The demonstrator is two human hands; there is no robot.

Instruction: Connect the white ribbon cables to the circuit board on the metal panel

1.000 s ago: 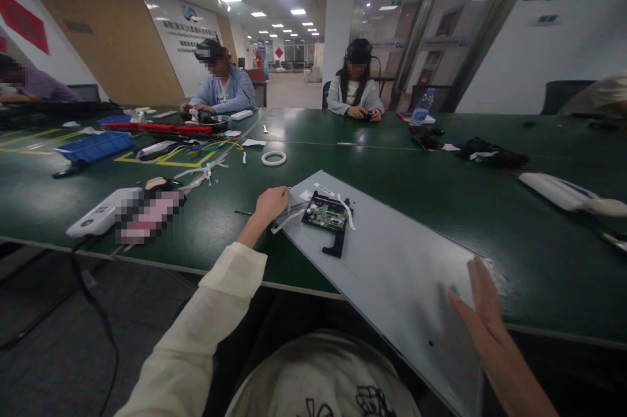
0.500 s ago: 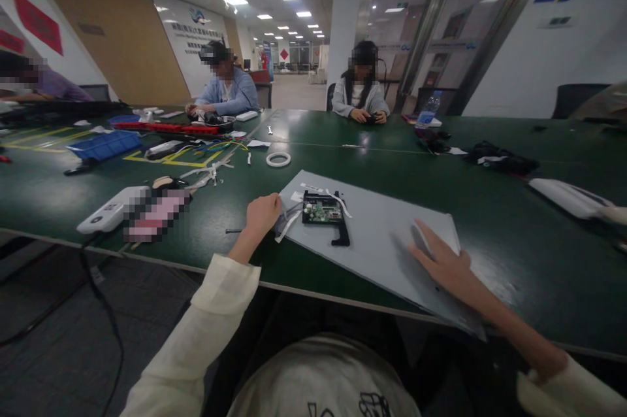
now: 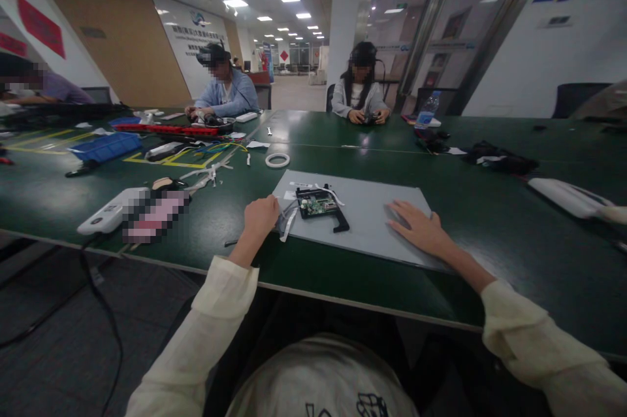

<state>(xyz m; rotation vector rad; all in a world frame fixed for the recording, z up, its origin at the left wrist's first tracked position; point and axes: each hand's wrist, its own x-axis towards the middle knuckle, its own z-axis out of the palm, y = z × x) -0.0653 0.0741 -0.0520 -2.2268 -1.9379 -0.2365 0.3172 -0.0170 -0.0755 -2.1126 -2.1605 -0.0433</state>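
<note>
A flat grey board [image 3: 377,211] lies on the green table in front of me. On its left part rests a green circuit board [image 3: 316,205] in a black frame with an arm-like extension, with white strips and grey cables [image 3: 288,216] beside it. My left hand [image 3: 261,216] is closed at the board's left edge, next to the cables. What its fingers grip is hidden. My right hand [image 3: 416,226] lies on the right part of the board, fingers spread and stretched out, with the thumb side near the far edge.
A roll of white tape [image 3: 277,160] lies beyond the board. To the left are a white device [image 3: 112,209] with a black cable, a blurred pink item [image 3: 157,216] and a blue tray [image 3: 105,146]. A bottle [image 3: 429,108] stands far right. Two people sit opposite, another far left.
The grey board has turned, its right end swinging away from me and fully onto the table. My right hand has moved forward with it. My left hand has barely shifted.
</note>
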